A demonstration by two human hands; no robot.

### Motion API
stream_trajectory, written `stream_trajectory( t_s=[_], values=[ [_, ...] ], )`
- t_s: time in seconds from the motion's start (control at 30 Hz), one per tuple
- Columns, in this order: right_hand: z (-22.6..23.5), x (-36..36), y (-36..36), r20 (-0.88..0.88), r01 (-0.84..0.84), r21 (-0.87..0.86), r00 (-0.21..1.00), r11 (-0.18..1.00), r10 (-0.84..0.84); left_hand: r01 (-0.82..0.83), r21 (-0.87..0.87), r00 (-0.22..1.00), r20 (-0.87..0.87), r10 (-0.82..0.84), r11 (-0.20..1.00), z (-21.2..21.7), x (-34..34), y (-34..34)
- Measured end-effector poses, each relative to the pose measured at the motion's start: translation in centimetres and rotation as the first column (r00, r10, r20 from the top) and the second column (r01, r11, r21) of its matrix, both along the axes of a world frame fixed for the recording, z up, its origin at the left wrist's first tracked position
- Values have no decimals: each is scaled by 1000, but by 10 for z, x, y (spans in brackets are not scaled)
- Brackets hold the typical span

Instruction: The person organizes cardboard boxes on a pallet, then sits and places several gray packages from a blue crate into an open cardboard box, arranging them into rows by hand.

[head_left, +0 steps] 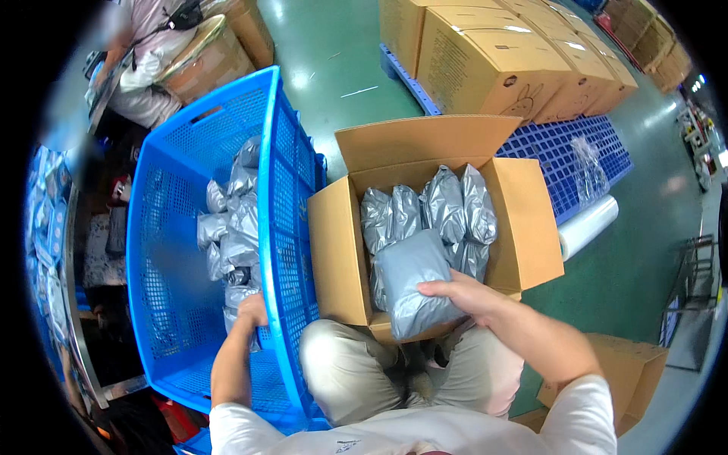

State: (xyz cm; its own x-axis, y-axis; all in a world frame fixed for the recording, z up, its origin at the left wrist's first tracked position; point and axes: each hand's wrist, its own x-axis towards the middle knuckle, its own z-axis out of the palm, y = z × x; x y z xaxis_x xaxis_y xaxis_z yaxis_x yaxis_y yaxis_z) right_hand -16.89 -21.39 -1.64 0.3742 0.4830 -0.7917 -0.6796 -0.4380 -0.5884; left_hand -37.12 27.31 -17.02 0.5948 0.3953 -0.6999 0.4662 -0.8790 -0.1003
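Gripping a grey bag (409, 284) at the carton's (531, 227) near edge, right hand (459, 292) packs; left hand (252, 309) grasps another in the blue crate (277, 189). Carton partly filled, several bags (231, 220) remain.

parcel (413, 282): grey plastic mailer, soft, lying flat at the near edge of the box (523, 227)
other parcels (436, 205): silver-grey, standing upright in a row inside the box

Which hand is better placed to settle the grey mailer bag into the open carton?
Right. The right hand already rests on the grey bag at the carton edge; the left hand is down in the blue crate.
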Motion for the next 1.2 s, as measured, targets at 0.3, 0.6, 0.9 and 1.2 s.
stream_trajectory(
  t_s=[0.3, 0.6, 0.9, 1.2],
  values=[
    [-58, 69, 73, 502, -94, -809, 403, 581, 765, -509, -165, 553, 690, 467, 845, 315, -18, -74],
    [-131, 122, 87, 272, -167, -892, 546, 421, 792, 40, -67, 716, 698, 18, 997, 313, 115, -231],
    [-124, 99, 74, 317, -259, -872, 345, 415, 883, -7, -9, 864, 504, 11, 1000, -6, 218, -286],
    [-135, 103, 72, 312, -103, -934, 227, 341, 923, 325, 330, 654, 598, -463, 886, 16, 243, -256]
  ],
)
